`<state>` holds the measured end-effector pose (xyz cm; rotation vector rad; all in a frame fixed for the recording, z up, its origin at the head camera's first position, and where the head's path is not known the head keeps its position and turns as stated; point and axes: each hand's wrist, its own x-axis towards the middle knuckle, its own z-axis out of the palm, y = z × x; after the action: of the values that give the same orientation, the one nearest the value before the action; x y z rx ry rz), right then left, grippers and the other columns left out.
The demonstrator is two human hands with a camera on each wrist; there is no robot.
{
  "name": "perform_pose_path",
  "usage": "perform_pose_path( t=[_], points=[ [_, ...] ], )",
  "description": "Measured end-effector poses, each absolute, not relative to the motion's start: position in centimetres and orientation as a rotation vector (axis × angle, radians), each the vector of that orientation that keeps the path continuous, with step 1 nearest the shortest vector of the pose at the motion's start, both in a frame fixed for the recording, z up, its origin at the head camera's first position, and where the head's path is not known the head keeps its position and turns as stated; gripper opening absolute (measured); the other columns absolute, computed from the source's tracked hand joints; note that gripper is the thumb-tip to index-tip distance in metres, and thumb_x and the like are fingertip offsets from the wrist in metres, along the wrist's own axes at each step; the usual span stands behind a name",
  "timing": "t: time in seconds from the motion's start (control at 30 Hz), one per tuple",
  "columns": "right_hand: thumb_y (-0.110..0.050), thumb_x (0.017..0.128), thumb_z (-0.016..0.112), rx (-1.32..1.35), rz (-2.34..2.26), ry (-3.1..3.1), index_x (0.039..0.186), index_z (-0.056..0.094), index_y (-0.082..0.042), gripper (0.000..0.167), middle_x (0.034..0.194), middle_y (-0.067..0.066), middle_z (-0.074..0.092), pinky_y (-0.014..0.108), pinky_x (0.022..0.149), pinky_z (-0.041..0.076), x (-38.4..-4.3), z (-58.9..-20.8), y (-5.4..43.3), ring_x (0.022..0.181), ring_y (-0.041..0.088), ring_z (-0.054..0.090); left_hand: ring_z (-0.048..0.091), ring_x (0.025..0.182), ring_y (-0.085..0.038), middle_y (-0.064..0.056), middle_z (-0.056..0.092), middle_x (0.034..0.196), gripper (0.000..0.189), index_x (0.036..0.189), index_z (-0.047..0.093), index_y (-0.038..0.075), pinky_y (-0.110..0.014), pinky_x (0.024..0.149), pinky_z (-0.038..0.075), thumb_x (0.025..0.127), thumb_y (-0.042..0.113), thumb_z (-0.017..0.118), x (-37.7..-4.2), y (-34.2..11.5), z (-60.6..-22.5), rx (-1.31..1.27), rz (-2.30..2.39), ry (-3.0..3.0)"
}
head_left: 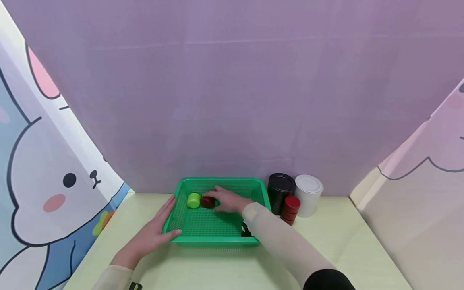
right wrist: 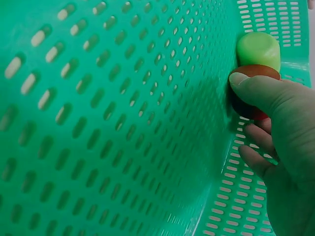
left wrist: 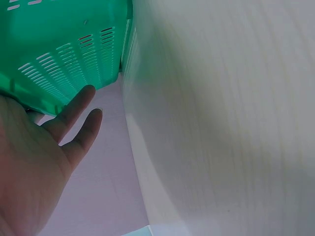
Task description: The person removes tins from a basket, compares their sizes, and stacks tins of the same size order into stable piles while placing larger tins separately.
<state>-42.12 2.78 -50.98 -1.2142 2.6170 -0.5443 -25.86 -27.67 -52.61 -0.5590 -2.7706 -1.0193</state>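
Observation:
My left hand [head_left: 155,237] rests along the left side of a green plastic basket [head_left: 221,241], thumb over its rim near the front corner. The left wrist view shows fairly straight fingers [left wrist: 76,110] against the slotted outer wall. Inside the basket, my right hand [head_left: 229,200] pinches a dark red round block [head_left: 208,202], its thumb [right wrist: 256,88] lying across the block. The other fingers are partly hidden behind it. Right beside the red block, on the basket floor, sits a lime green round block [head_left: 193,200].
Just right of the basket stand a black canister [head_left: 278,193] and a white canister [head_left: 308,195] with lids. In front of them is a stack of red round pieces [head_left: 291,206]. A purple backdrop [head_left: 232,100] rises behind the pale table [head_left: 217,270].

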Motion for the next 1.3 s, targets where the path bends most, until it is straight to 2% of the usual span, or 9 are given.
perform_pose_path(
  t=[0.5,0.83,1.07,1.3],
  points=[
    [-0.016,0.099,0.086,-1.182,-0.557,2.565,0.160,0.058,-0.028,0.069,0.138,0.000,0.054,0.034,0.099,0.058,-41.93,-51.13,2.98,0.122,0.016,0.062,0.020,0.164,-0.054,-0.017,0.011,0.185,0.103,0.178,0.015,0.006,-0.079,0.119,0.033,0.104,0.038,0.079,-25.59,-27.39,-52.25,-0.578,-1.013,-2.760],
    [-0.017,0.099,0.087,-1.160,-0.615,2.536,0.153,0.061,-0.024,0.061,0.137,-0.002,0.056,0.032,0.095,0.057,-41.76,-50.83,2.88,0.118,0.014,0.061,0.021,0.164,-0.054,-0.019,0.012,0.184,0.102,0.177,0.016,0.004,-0.079,0.119,0.032,0.103,0.037,0.079,-25.41,-27.30,-52.00,-0.575,-1.014,-2.758],
    [-0.018,0.099,0.087,-1.138,-0.654,2.526,0.152,0.061,-0.020,0.059,0.142,-0.001,0.061,0.031,0.095,0.057,-41.62,-50.43,2.84,0.119,0.013,0.062,0.020,0.164,-0.054,-0.018,0.012,0.184,0.103,0.177,0.016,0.005,-0.078,0.120,0.032,0.103,0.037,0.079,-25.61,-27.45,-52.23,-0.585,-1.000,-2.758],
    [-0.019,0.098,0.088,-1.130,-0.737,2.493,0.147,0.062,-0.019,0.055,0.135,-0.004,0.067,0.027,0.089,0.058,-42.09,-50.88,2.68,0.111,0.007,0.064,0.020,0.164,-0.053,-0.016,0.011,0.185,0.103,0.178,0.015,0.007,-0.077,0.120,0.032,0.103,0.038,0.079,-25.82,-27.60,-52.45,-0.583,-0.990,-2.758]
  ],
)
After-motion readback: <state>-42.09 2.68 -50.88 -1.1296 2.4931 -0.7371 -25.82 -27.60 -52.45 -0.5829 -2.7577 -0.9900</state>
